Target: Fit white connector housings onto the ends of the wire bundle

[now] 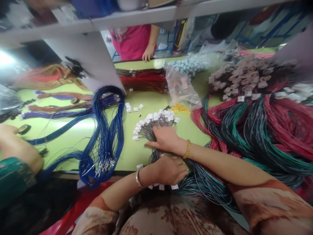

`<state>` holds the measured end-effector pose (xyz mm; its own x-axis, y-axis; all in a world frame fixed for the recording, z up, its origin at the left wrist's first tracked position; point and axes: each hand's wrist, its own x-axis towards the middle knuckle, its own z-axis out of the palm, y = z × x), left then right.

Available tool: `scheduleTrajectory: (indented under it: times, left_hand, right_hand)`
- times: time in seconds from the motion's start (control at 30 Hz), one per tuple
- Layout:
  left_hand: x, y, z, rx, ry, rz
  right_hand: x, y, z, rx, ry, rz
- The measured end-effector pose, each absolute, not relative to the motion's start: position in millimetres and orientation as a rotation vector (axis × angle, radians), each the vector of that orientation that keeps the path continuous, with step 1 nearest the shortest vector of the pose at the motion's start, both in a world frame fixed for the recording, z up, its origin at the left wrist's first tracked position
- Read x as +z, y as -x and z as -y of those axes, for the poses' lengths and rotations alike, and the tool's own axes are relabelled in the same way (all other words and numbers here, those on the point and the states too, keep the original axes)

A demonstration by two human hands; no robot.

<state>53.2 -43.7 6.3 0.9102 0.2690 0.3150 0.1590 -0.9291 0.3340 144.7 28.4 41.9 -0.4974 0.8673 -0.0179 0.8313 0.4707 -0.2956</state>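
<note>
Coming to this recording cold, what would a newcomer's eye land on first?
Probably the looped blue wires left of centre, hanging over the near edge of the green tabletop. Next, the heap of red, green and black wires at right. Then, centrally, white connectors fanned out just beyond the person's right hand.

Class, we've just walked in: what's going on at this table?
The camera wearer's right hand lies over thin wires whose white connectors fan out on the green tabletop. The left hand is curled nearer the body, its grip partly hidden. Blue wires lie to the left; red, black and green ones to the right. Someone in pink is opposite.
</note>
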Motion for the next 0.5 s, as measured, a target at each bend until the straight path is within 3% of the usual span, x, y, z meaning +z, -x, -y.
scheduleTrajectory:
  times: [0.13, 0.27, 0.37, 0.43, 0.5]
  left_hand:
    - [19, -49, 47, 0.476, -2.808, -0.383]
    - [28, -31, 53, 0.882, -2.406, -0.348]
    - [24, -9, 49, 1.213, -1.805, -0.896]
    - [18, 3, 39, 1.191, -1.416, -1.215]
    - [14, 9, 26, 1.163, -1.103, -1.243]
  right_hand:
    - [32, -127, -35, 0.375, 1.662, 2.733]
    - [27, -136, -33, 0.448, 1.699, 2.596]
    - [23, -145, -27, 0.460, 1.631, 2.490]
    - [20, -149, -24, 0.421, 1.579, 2.444]
    - [16, -150, -20, 0.352, 1.503, 2.444]
